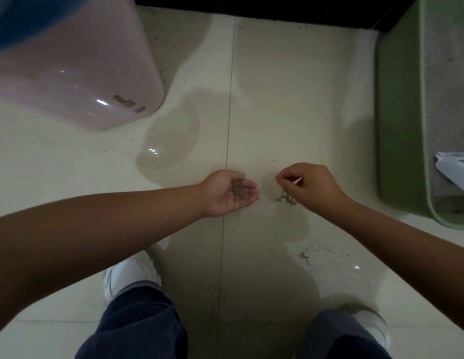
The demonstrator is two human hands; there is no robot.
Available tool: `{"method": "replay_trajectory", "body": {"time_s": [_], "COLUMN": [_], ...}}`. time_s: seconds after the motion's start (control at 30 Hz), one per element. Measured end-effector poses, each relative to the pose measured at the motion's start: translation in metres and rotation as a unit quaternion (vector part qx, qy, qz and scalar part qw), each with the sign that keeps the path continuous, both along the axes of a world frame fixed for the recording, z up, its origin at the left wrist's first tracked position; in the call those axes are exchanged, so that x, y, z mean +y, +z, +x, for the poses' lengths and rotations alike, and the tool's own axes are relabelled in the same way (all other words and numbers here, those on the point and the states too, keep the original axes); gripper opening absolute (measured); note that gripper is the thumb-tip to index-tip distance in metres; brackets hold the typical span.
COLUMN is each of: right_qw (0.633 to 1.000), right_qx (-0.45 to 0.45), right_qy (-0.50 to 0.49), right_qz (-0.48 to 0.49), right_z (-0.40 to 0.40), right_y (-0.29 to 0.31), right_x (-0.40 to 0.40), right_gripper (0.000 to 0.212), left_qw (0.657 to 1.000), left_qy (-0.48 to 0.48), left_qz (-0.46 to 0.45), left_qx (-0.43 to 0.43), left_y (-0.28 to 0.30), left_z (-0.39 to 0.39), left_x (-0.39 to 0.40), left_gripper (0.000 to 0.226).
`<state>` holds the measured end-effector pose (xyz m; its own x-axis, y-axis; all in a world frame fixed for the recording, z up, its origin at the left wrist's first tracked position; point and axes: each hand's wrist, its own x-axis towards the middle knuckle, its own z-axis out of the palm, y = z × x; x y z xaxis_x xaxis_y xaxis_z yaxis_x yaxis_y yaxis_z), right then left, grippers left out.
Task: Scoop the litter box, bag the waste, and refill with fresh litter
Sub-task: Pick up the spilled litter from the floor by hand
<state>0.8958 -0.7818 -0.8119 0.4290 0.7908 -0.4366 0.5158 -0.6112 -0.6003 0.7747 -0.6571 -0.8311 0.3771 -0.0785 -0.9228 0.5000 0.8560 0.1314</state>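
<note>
Cleanup of spilled litter, by the look of it. Left hand at frame centre is palm up and cupped, fingers relaxed, carrying a small heap of grains. Right hand just right of it has its fingers pinched together above a spilled patch on the floor; too small to tell if a grain is between them. More loose grains lie lower right, near the right shoe. Green litter box stands at the right edge with grey litter and a white scoop-like item inside. Pink bin upper left.

To do this well: keep the cupped palm level and close beside the patch, sweep grains together before pinching, likely faster than one by one, then tip the palm out low so nothing bounces.
</note>
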Motion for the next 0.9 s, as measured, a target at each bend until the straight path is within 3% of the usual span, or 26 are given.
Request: {"method": "replay_trajectory", "body": {"time_s": [0.1, 0.23, 0.4, 0.47, 0.5, 0.6, 0.9], "right_qw": [0.995, 0.969, 0.930, 0.915, 0.910, 0.899, 0.879], "right_qx": [-0.075, -0.130, -0.191, -0.196, -0.196, -0.209, -0.292], "right_qy": [0.042, 0.210, 0.313, 0.353, 0.365, 0.385, 0.375], "right_qz": [-0.058, -0.008, 0.001, 0.001, 0.006, 0.023, 0.036], "right_z": [0.018, 0.013, 0.012, 0.013, 0.013, 0.014, 0.003], "right_y": [-0.018, -0.033, -0.042, -0.041, -0.041, -0.043, -0.042], "right_x": [-0.021, -0.039, -0.033, -0.032, -0.033, -0.033, -0.030], "right_gripper": [0.025, 0.020, 0.021, 0.012, 0.009, 0.037, 0.034], "left_qw": [1.000, 1.000, 0.999, 0.999, 0.999, 0.999, 0.999], "left_qy": [-0.006, -0.001, -0.001, -0.005, -0.007, -0.007, 0.009], "left_qz": [0.009, 0.022, 0.027, 0.029, 0.030, 0.032, 0.032], "left_qx": [0.008, 0.019, 0.023, 0.022, 0.021, 0.020, 0.015], "left_y": [-0.003, -0.006, -0.008, -0.007, -0.007, -0.007, -0.007], "left_z": [-0.003, -0.009, -0.011, -0.010, -0.009, -0.008, -0.007], "left_x": [0.001, 0.005, 0.007, 0.007, 0.007, 0.007, 0.009], "left_gripper": [0.041, 0.040, 0.040, 0.040, 0.040, 0.040, 0.038]}}
